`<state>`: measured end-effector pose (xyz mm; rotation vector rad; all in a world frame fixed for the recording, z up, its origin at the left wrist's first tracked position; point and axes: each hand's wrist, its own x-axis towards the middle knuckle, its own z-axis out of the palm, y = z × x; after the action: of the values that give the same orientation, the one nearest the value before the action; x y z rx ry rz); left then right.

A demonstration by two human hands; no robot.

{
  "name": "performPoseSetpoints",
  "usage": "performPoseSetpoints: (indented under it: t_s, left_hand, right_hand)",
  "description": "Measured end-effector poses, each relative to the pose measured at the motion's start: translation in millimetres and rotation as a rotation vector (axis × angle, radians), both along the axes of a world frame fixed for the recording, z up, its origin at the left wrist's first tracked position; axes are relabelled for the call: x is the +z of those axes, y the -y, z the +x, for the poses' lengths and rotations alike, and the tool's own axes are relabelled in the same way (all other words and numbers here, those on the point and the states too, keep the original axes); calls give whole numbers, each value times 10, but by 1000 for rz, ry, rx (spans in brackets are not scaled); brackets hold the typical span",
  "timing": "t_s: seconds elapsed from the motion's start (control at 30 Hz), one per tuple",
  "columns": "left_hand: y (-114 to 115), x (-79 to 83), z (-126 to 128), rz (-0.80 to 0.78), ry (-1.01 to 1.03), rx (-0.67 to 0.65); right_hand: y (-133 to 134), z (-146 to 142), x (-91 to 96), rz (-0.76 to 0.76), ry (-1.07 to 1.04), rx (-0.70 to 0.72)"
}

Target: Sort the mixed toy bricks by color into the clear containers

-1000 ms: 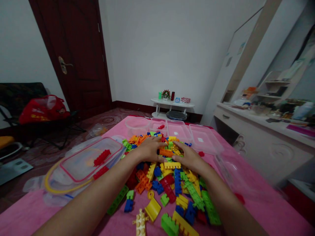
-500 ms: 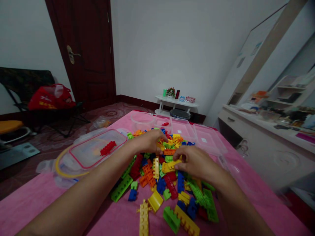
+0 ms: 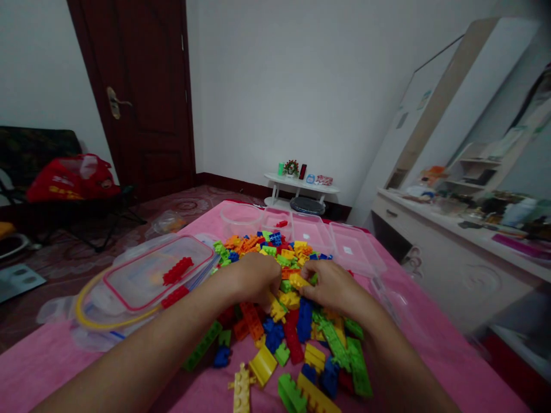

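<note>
A heap of coloured plastic building blocks covers the middle of the pink cloth (image 3: 181, 396). My left hand (image 3: 258, 276) is closed over the heap, fingers curled down around a yellow building block (image 3: 278, 310) whose lower end sticks out below them. To its right, my right hand (image 3: 330, 282) pinches another yellow building block (image 3: 298, 281) between thumb and fingers. Between the hands lies a further yellow block (image 3: 290, 300). A red block (image 3: 293, 338) and a blue block (image 3: 305, 319) rest just in front. The left fingertips are mostly hidden.
Clear plastic boxes (image 3: 350, 246) stand along the far edge, one with a small red block (image 3: 282, 223) inside. On the left, stacked lids (image 3: 146, 304) carry a red block (image 3: 178, 271). Closer to me lie a pale yellow block (image 3: 241, 390) and a green block (image 3: 291, 394).
My left hand has come down and closed on a yellow block that lay in the heap. My right hand has taken a yellow block. A second red block now shows by the lids.
</note>
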<state>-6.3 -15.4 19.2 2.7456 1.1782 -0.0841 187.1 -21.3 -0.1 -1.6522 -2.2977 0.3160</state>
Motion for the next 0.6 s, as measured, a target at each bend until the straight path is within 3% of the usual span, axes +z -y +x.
performPoseSetpoints:
  t_s: [0.1,0.2,0.37,0.43,0.6]
  left_hand:
    - [-114,32,-120,-80,253,10]
    - [-243,38,-185,-226,607,127]
    - [-324,-39,-68,-503,1022,226]
    - [-306,-75,-3,-590,1076,249]
    - [-250,-156,114,-665,1065,262]
  right_hand:
    - [-76,21,26,-78,-432,-68]
    - [-100,-11,28,-191,-871,-102]
    - [-43,-117,15,-381,-1425,-72]
    - [-21,-161,8,-392,-1524,-40]
    - [-24,-217,-34,-391,-1404,-65]
